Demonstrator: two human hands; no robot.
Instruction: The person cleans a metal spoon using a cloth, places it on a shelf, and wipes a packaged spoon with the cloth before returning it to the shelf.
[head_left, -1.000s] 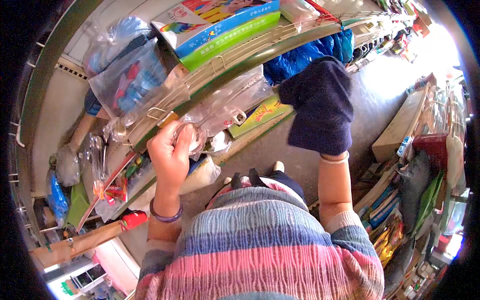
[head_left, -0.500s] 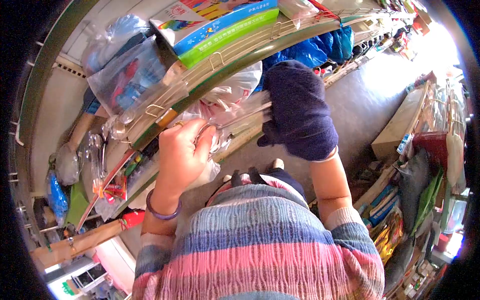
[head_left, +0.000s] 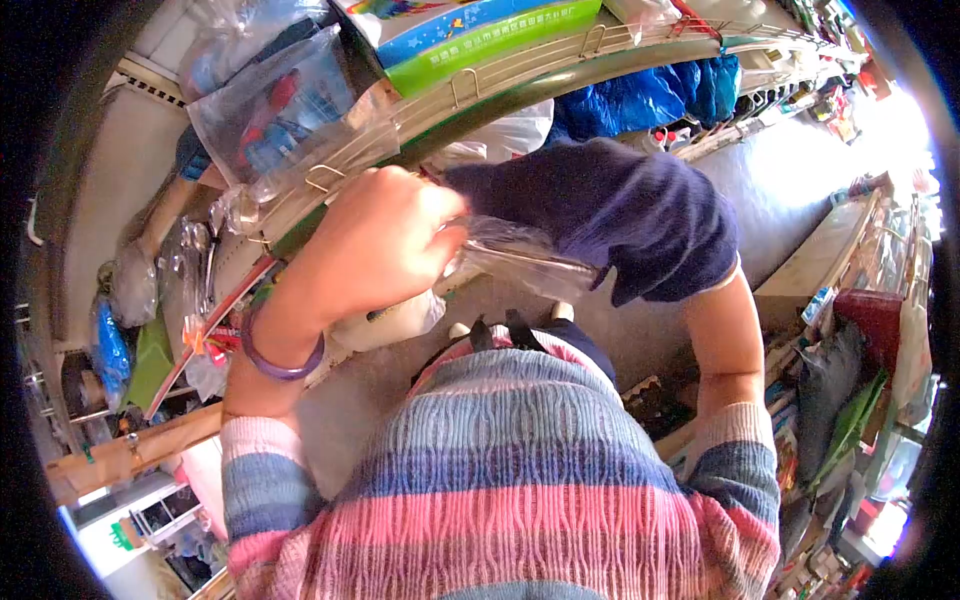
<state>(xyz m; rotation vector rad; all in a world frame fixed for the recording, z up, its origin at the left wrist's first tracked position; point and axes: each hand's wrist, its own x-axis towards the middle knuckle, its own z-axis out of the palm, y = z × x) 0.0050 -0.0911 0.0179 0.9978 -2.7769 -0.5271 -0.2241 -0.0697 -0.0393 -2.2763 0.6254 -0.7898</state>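
My left hand [head_left: 385, 240] is closed on one end of a clear plastic packet [head_left: 530, 262]. Thin shiny metal rods show inside the packet, but I cannot make out what they are. A dark navy cloth mitt [head_left: 640, 215] covers my right hand, hiding its fingers. The mitt lies against the far side of the packet, and its tip reaches close to my left fingers. A white plastic bag [head_left: 390, 322] shows below my left wrist.
A wire-edged shelf [head_left: 480, 92] runs in front of me, holding a colourful box [head_left: 490, 45] and a bagged item [head_left: 270, 125]. Blue plastic [head_left: 630, 103] sits on the level beneath. Wrapped utensils [head_left: 190, 265] hang at left. More stocked shelving, with a cardboard box [head_left: 810, 245], stands across the aisle.
The mitt has swung from upright to lying leftward along the packet, closer to my left hand. My left hand has moved slightly up and right, and the packet has tilted down to the right.
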